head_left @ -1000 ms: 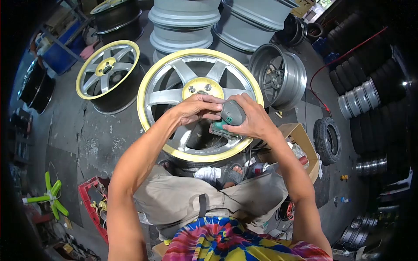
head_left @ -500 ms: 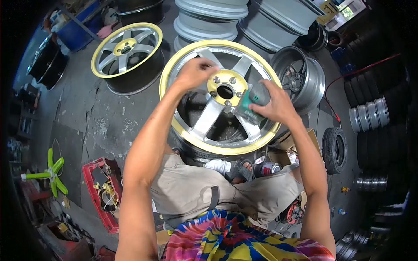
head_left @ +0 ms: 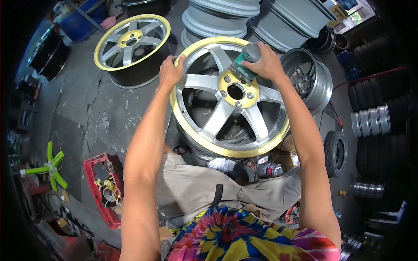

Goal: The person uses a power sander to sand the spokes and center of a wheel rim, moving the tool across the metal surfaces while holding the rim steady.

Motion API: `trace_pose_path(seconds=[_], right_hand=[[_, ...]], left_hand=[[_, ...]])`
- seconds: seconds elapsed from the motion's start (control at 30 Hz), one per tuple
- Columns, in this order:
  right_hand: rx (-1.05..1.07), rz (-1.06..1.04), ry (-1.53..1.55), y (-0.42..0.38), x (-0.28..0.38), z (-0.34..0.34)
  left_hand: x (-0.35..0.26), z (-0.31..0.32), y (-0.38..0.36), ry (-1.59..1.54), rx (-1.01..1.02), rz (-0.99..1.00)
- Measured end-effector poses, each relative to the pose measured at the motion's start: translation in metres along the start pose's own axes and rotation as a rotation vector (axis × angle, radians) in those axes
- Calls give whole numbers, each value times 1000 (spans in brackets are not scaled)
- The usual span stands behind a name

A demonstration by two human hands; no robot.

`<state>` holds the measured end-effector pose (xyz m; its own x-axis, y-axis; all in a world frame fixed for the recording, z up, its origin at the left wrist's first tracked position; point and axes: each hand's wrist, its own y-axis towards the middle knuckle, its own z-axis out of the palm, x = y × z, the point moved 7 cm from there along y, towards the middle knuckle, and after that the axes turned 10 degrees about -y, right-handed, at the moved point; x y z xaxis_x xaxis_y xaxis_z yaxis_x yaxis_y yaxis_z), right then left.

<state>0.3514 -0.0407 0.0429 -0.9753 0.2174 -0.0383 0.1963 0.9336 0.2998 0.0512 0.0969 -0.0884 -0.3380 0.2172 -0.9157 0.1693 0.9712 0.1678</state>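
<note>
In front of me a silver spoked wheel rim (head_left: 220,119) with a yellow outer lip and yellow hub face lies face up, slightly tilted, on a dark tyre. My right hand (head_left: 266,64) is wrapped round a green and grey power sander (head_left: 244,67). The sander's lower end is at the upper edge of the yellow hub; whether its pad touches cannot be made out. At the rim's upper left, my left hand (head_left: 171,71) grips the yellow lip, thumb on top and fingers partly hidden behind the edge.
A matching yellow-lipped rim (head_left: 132,41) lies at the upper left. Grey rims (head_left: 215,21) are stacked behind, and another grey rim (head_left: 320,85) leans at the right. A red crate (head_left: 102,191) stands at the lower left, a small tyre (head_left: 335,153) at the right.
My right hand has carried the sander up and left, from the hub's right side to its upper edge. My left hand has moved left from beside the hub to the rim's lip.
</note>
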Motion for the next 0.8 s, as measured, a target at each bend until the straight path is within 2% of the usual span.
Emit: trace_pose_path(seconds=[0.07, 0.17, 0.27, 0.33, 0.43, 0.5, 0.6, 0.67, 0.73, 0.8], right_hand=[[23, -31, 10, -1, 7, -5], [-55, 135, 15, 5, -9, -4], [-72, 152, 39, 9, -12, -2], [-34, 33, 86, 2, 13, -5], [26, -25, 149, -16, 45, -7], [27, -176, 188, -21, 62, -6], [88, -129, 196, -2, 59, -1], [64, -138, 153, 5, 62, -1], [-10, -46, 115, 12, 60, -2], [4, -112, 179, 3, 67, -3]], left_hand=[[6, 5, 2, 24, 19, -24], [9, 9, -7, 56, 42, -59], [7, 9, -6, 75, 36, -58], [8, 11, -5, 81, 57, -67], [11, 13, -3, 72, 55, -57], [14, 12, -2, 67, 55, -61], [16, 10, -3, 72, 76, -87], [16, 11, -7, 76, 92, -114], [15, 9, -7, 65, 53, -89], [15, 9, -5, 68, 41, -84]])
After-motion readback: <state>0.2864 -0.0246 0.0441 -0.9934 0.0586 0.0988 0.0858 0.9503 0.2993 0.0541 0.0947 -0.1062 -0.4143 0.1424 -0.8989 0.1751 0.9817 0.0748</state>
